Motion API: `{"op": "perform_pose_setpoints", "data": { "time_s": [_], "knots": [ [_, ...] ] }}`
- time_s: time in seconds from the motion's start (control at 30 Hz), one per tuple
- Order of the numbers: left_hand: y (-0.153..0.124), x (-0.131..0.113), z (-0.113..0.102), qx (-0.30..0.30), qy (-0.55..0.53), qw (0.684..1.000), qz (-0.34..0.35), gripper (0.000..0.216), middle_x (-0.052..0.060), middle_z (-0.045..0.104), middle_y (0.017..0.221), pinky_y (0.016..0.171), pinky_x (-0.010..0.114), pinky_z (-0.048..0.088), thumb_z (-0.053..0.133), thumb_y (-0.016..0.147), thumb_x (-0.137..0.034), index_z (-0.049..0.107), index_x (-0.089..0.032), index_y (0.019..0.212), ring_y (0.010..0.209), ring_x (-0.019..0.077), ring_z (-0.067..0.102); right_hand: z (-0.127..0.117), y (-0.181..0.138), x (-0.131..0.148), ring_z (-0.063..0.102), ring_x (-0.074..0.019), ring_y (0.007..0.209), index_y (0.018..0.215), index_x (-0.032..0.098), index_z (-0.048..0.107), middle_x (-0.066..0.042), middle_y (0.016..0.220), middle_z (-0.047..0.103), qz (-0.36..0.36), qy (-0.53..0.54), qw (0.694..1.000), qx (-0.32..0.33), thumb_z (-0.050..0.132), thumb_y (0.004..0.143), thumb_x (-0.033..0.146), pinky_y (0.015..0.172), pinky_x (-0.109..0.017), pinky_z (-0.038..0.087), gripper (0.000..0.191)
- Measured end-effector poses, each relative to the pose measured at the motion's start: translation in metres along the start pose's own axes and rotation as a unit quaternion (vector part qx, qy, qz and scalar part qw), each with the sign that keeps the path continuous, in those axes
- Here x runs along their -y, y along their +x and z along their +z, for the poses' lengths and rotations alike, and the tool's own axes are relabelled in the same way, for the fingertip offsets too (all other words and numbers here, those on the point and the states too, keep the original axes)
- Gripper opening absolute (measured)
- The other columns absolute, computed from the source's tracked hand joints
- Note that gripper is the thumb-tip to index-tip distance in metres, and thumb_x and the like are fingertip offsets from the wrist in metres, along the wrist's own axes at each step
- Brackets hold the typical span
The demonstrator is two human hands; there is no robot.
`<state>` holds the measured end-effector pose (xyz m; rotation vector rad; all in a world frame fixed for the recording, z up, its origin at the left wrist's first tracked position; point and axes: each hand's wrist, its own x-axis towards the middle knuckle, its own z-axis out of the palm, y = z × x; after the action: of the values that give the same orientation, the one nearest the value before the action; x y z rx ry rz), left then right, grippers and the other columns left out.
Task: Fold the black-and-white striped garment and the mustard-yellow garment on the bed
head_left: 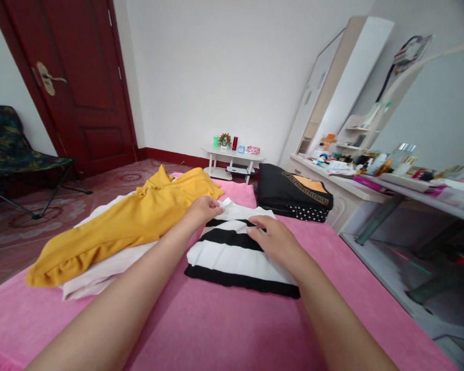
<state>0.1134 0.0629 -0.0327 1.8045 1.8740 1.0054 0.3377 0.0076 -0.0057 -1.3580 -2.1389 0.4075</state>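
A black-and-white striped shirt point(232, 257) lies folded on the pink bed cover point(201, 324) before me. At its far left corner my left hand point(205, 210) has its fingers pinched together on the white fabric. My right hand point(272, 234) rests over the right side of the shirt, fingers apart and bent, with nothing gripped. To the left, a yellow garment point(139, 211) is spread out beside my left forearm. It lies on top of a pale pink garment point(96, 278), which it partly hides.
Folded dark clothes point(290, 190) are stacked beyond my right hand. On the right stands a dressing table point(355, 188) crowded with bottles. A low white table point(234, 153) is against the far wall; a camouflage folding chair point(23, 149) and red door point(73, 77) are left.
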Motion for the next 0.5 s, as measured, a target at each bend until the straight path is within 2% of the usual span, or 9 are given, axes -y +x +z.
{"op": "perform_pose_setpoints", "data": {
  "time_s": [0.07, 0.13, 0.2, 0.27, 0.33, 0.4, 0.5],
  "knots": [
    [-0.014, -0.028, -0.019, 0.064, -0.019, 0.997, 0.046, 0.020, 0.002, 0.067, 0.070, 0.062, 0.026, 0.044, 0.061, 0.076, -0.036, 0.067, -0.017, 0.075, 0.070, 0.0176, 0.062, 0.005, -0.006, 0.010, 0.055, -0.0278, 0.116, 0.118, 0.016, 0.061, -0.012, 0.123, 0.061, -0.005, -0.062, 0.998, 0.015, 0.051, 0.082, 0.032, 0.099, -0.044, 0.040, 0.040],
    [-0.035, -0.061, -0.036, 0.087, -0.004, 0.990, 0.112, 0.022, 0.002, 0.065, 0.067, 0.063, 0.027, 0.045, 0.054, 0.080, -0.033, 0.067, -0.016, 0.075, 0.068, 0.0171, 0.062, 0.003, -0.010, 0.018, 0.049, -0.0289, 0.124, 0.125, 0.012, 0.055, -0.016, 0.132, 0.054, -0.019, -0.087, 0.996, -0.004, 0.047, 0.084, 0.028, 0.103, -0.046, 0.037, 0.044],
    [-0.058, -0.088, -0.044, 0.070, 0.029, 0.980, 0.185, 0.022, 0.003, 0.068, 0.075, 0.071, 0.029, 0.047, 0.050, 0.083, -0.029, 0.068, -0.017, 0.079, 0.076, 0.0185, 0.063, -0.004, -0.011, 0.025, 0.042, -0.0272, 0.130, 0.133, 0.012, 0.047, -0.016, 0.140, 0.046, -0.049, -0.088, 0.993, -0.068, 0.042, 0.085, 0.025, 0.106, -0.046, 0.034, 0.049],
    [-0.075, -0.099, -0.036, 0.022, 0.035, 0.971, 0.233, 0.028, 0.006, 0.069, 0.100, 0.087, 0.032, 0.045, 0.042, 0.088, -0.025, 0.066, -0.018, 0.100, 0.098, 0.0208, 0.061, -0.006, -0.011, 0.027, 0.033, -0.0251, 0.136, 0.140, 0.014, 0.037, -0.012, 0.147, 0.037, -0.075, -0.087, 0.984, -0.135, 0.039, 0.087, 0.024, 0.110, -0.047, 0.028, 0.055],
    [-0.085, -0.089, -0.012, 0.011, 0.062, 0.969, 0.238, 0.039, 0.009, 0.059, 0.126, 0.102, 0.036, 0.036, 0.036, 0.090, -0.023, 0.056, -0.017, 0.123, 0.121, 0.0233, 0.050, 0.006, -0.013, 0.021, 0.022, -0.0265, 0.140, 0.144, 0.014, 0.030, -0.012, 0.150, 0.031, -0.062, -0.104, 0.981, -0.149, 0.035, 0.088, 0.025, 0.111, -0.052, 0.022, 0.057],
    [-0.090, -0.064, 0.018, 0.076, 0.118, 0.966, 0.219, 0.049, 0.015, 0.044, 0.142, 0.110, 0.041, 0.027, 0.037, 0.087, -0.022, 0.045, -0.011, 0.134, 0.134, 0.0273, 0.036, 0.028, -0.018, 0.007, 0.017, -0.0297, 0.141, 0.145, 0.009, 0.028, -0.015, 0.151, 0.028, -0.013, -0.132, 0.988, -0.079, 0.032, 0.091, 0.029, 0.110, -0.057, 0.018, 0.058],
    [-0.091, -0.030, 0.050, 0.148, 0.174, 0.952, 0.205, 0.055, 0.014, 0.025, 0.153, 0.114, 0.045, 0.020, 0.035, 0.089, -0.028, 0.036, -0.011, 0.141, 0.141, 0.0280, 0.020, 0.060, -0.024, -0.016, 0.018, -0.0294, 0.141, 0.145, 0.004, 0.027, -0.017, 0.151, 0.024, 0.041, -0.166, 0.984, 0.046, 0.025, 0.094, 0.038, 0.111, -0.057, 0.016, 0.061]
  ]
}}
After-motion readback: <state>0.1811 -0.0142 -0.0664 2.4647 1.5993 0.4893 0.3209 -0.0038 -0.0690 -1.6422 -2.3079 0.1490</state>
